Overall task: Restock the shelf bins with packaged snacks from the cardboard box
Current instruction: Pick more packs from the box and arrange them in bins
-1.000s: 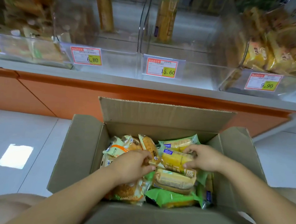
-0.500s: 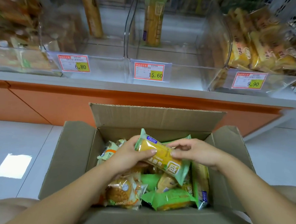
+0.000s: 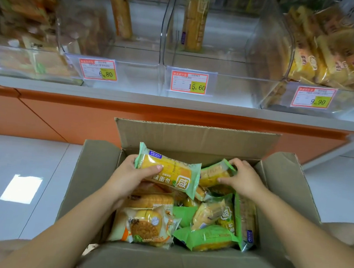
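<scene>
Already lifted: yellow pack (image 3: 175, 173), grasped by left hand (image 3: 127, 178).
Right hand (image 3: 242, 180): grasping second pack (image 3: 213, 174) in cardboard box (image 3: 192, 135).
15.60 bin (image 3: 234, 85): nearly bare.

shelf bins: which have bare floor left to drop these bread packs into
The 15.60 bin is bare but for one tall pack at the back; the 6.80 bin likewise, with its brown pack. The 9.90 bin and the far-left bin are piled full. The left hand grips a bread pack.
</scene>
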`<state>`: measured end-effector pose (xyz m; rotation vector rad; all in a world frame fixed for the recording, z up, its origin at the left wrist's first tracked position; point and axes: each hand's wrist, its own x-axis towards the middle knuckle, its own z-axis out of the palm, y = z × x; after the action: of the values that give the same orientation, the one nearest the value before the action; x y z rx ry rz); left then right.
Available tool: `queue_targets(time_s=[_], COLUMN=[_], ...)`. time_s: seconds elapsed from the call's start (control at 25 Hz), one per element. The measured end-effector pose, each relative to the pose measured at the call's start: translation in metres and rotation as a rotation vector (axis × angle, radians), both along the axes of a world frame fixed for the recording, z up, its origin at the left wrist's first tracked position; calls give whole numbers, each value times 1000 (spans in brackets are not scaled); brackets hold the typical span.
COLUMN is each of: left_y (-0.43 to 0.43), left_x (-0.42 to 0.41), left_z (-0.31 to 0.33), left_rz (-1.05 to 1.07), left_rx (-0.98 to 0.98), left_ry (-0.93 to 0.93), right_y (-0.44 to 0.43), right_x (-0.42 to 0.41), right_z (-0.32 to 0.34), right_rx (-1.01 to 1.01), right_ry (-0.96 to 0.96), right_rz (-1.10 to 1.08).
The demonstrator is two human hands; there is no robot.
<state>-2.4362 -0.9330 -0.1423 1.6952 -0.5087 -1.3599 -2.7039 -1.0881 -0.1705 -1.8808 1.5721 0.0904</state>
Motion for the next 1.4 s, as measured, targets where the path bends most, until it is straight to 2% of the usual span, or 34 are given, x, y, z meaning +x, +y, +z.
queue_targets(time_s=[0.2, 0.32, 0.44, 0.64, 0.72, 0.84, 0.96, 1.08, 1.24, 1.4], left_y=[-2, -1, 3, 5, 3, 1, 1, 2, 2, -6], left_x=[6, 5, 5, -5, -13, -21, -15, -5, 5, 19], left_z=[13, 21, 29, 43, 50, 66, 77, 86, 116, 161], left_rz=[60, 91, 167, 379, 352, 171, 57, -47, -306, -305], left_rx=[-47, -47, -83, -69, -49, -40, -94, -116, -166, -305], left_ry=[-11, 44, 194, 532, 554, 467, 346, 244, -78, -222], right_y=[-2, 1, 4, 31, 44, 52, 52, 52, 49, 31], right_x=[4, 6, 4, 15, 25, 35, 42, 52, 60, 69], right_z=[51, 68, 79, 82, 80, 82, 90, 100, 133, 202], right_rx=[156, 131, 191, 415, 477, 520, 474, 353, 125, -13], right_ry=[-438, -570, -721, -897, -942, -1058, -1104, -1070, -1009, -1097], right_rz=[-179, -211, -281, -341, -377, -519, -565, -543, -456, -354])
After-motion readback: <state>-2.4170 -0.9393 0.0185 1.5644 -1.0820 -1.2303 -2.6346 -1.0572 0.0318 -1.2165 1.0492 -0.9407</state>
